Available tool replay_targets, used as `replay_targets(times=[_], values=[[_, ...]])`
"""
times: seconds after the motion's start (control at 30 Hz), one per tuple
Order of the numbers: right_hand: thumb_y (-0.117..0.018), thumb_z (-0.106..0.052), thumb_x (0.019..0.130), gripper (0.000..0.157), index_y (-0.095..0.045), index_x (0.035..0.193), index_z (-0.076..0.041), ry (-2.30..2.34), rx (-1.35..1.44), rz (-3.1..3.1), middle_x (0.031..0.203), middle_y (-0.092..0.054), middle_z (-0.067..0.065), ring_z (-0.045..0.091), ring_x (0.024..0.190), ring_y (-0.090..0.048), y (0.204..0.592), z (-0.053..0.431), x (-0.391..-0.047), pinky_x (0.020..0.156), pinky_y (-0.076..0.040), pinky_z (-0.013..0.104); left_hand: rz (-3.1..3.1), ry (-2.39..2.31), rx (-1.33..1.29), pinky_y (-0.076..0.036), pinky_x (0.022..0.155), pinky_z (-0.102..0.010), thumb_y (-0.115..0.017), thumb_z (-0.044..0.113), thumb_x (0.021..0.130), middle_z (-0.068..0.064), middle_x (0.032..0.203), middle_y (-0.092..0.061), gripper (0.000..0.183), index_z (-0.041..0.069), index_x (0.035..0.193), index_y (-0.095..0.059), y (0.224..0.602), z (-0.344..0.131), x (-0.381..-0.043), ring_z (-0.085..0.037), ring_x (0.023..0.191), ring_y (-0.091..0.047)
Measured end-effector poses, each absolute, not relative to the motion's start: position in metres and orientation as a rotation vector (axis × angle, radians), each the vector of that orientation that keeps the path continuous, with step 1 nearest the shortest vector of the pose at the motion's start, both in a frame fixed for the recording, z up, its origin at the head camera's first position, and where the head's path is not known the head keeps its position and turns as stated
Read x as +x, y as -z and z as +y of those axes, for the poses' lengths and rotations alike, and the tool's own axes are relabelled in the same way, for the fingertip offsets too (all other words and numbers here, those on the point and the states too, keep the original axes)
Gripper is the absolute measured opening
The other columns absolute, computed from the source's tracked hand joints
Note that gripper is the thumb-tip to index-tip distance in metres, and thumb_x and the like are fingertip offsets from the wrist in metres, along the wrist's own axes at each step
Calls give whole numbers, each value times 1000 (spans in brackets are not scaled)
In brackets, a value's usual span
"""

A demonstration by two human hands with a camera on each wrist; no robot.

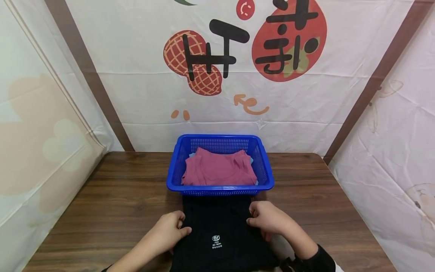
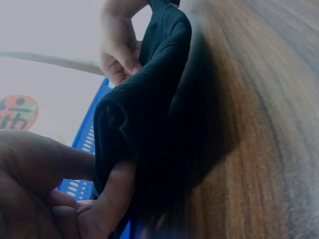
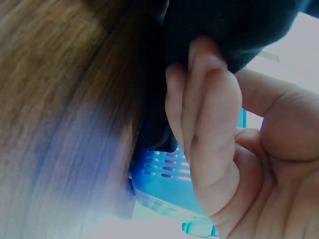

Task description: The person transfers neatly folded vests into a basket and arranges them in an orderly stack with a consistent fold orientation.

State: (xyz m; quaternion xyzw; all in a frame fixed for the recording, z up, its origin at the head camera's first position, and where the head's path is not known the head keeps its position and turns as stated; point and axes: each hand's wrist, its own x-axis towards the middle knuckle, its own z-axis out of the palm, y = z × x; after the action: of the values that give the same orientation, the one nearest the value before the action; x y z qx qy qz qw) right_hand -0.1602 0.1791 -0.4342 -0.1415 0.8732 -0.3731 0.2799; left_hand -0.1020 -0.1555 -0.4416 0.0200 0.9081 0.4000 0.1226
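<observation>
A black shirt [image 1: 217, 223] with a small white print near its neck is held up off the wooden table in front of the basket. At its left edge my left hand [image 1: 170, 230] pinches the cloth between thumb and fingers. The right hand [image 1: 268, 217] grips the opposite edge, its fingers under the fabric in the right wrist view. Folded over itself, the shirt [image 2: 149, 94] hangs between both hands in the left wrist view. Just beyond it stands a blue plastic basket [image 1: 171, 177] holding a folded pink garment [image 1: 219, 168], with light blue cloth peeking out beneath.
The brown wood-grain table [image 1: 136, 189] extends to both sides of the basket. A white printed fabric backdrop [image 1: 142, 94] rises behind its back edge, and light curtains hang at left and right.
</observation>
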Motion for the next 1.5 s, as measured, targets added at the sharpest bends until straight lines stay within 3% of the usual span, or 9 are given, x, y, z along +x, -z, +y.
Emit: replay_targets(times=[0.5,0.97,1.17,1.4,1.5], values=[[-70,-19,97,17,-57,96,-9,1060,-406,2319,66,-66,5,22,45,-62,417,183,-155,46,-56,47,2633,-1181,65,-49,47,-30,-79,14,89,-3,77,-52,28,0,105,-60,426,-159,-98,-15,47,-57],[-70,-21,98,20,-56,95,-7,1094,-431,2267,63,-64,8,31,48,-65,398,187,-148,48,-55,51,2606,-1220,115,-49,41,-31,-80,17,88,-3,78,-52,29,3,101,-58,414,-163,-92,-16,44,-58],[-70,-23,98,21,-56,94,-7,1092,-442,2267,60,-63,8,27,46,-65,390,190,-145,48,-56,48,2632,-1185,135,-47,46,-29,-81,19,88,-1,78,-52,30,4,99,-57,406,-164,-90,-14,45,-56],[-70,-23,98,22,-55,92,-8,1094,-494,2296,59,-64,8,26,45,-65,380,192,-138,46,-56,45,2727,-1060,154,-40,63,-26,-83,25,86,3,78,-51,30,10,95,-58,398,-164,-88,-9,60,-44],[-70,-23,98,22,-56,92,-8,1097,-500,2303,59,-64,8,26,45,-65,375,193,-135,46,-56,43,2719,-1058,155,-39,62,-26,-83,26,86,3,78,-51,31,11,95,-58,394,-164,-86,-8,59,-42]])
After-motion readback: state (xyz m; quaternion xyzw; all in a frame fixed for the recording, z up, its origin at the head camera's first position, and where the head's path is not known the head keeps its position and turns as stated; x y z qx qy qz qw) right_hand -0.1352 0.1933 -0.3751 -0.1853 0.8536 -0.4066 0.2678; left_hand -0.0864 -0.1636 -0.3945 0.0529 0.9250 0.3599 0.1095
